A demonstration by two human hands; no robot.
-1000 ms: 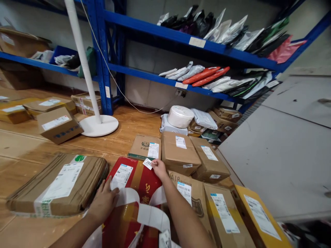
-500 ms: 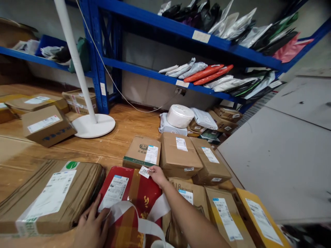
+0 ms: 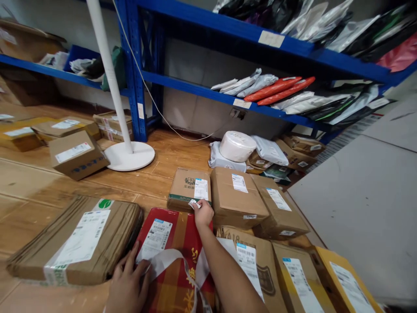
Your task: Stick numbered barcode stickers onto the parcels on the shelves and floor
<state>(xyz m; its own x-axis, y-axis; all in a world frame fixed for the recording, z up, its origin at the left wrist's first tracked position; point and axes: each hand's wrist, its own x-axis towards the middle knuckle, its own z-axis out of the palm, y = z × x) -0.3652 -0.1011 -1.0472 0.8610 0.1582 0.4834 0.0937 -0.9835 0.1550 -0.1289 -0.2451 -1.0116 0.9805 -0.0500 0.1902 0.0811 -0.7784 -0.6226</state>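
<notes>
My right hand (image 3: 204, 213) pinches a small white number sticker (image 3: 194, 203) at the green-striped front edge of a small brown carton (image 3: 182, 180). Whether the sticker is fixed to the carton I cannot tell. A red box (image 3: 177, 226) with gold writing and brown tape lies just in front of it. My left hand (image 3: 130, 278), near that box's left edge, has its fingers closed on a white sticker backing strip (image 3: 166, 263). The strip loops over the red box and passes behind my right forearm.
A flat brown parcel (image 3: 87, 239) lies on the left. Several labelled cartons (image 3: 237, 195) stand on the right, by a pale panel (image 3: 368, 208). Behind are a white pole base (image 3: 130, 156), a round white package (image 3: 237, 145) and blue shelves (image 3: 198, 89) of bagged parcels.
My right hand has carried the sticker from above the red box to the small carton's front edge. The view has shifted, so things sit further right. My left hand keeps the strip.
</notes>
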